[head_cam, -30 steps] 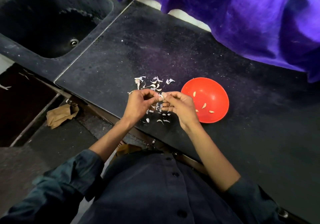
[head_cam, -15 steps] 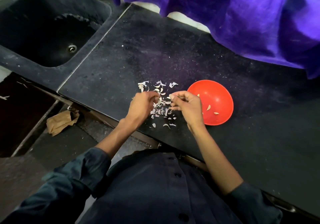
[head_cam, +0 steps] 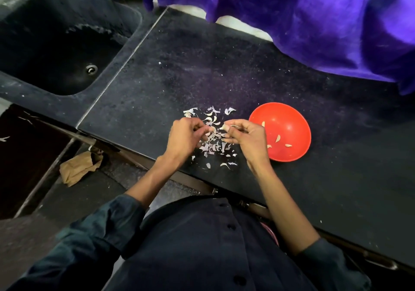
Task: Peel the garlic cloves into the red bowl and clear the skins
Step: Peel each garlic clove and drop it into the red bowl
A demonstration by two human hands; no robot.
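Note:
The red bowl [head_cam: 289, 120] sits on the dark counter and holds several peeled cloves [head_cam: 278, 138]. Left of it lies a scatter of pale garlic skins [head_cam: 213, 146], with a few unpeeled cloves [head_cam: 212, 120] at its far side. My right hand [head_cam: 244, 136] pinches a garlic clove [head_cam: 224, 127] at its fingertips, just left of the bowl. My left hand [head_cam: 184, 136] hovers over the skins with its fingers curled; a bit of skin seems pinched at its fingertips, though blur hides it.
A dark sink [head_cam: 62, 43] with a drain is set into the counter at the far left. A purple cloth [head_cam: 314, 12] hangs over the counter's back edge. A crumpled brown paper bag [head_cam: 78, 167] lies on the floor below the counter's front edge.
My hands were joined on the clove one second ago and have since drawn apart. The right hand keeps the clove; the left has pulled away to the left over the skins.

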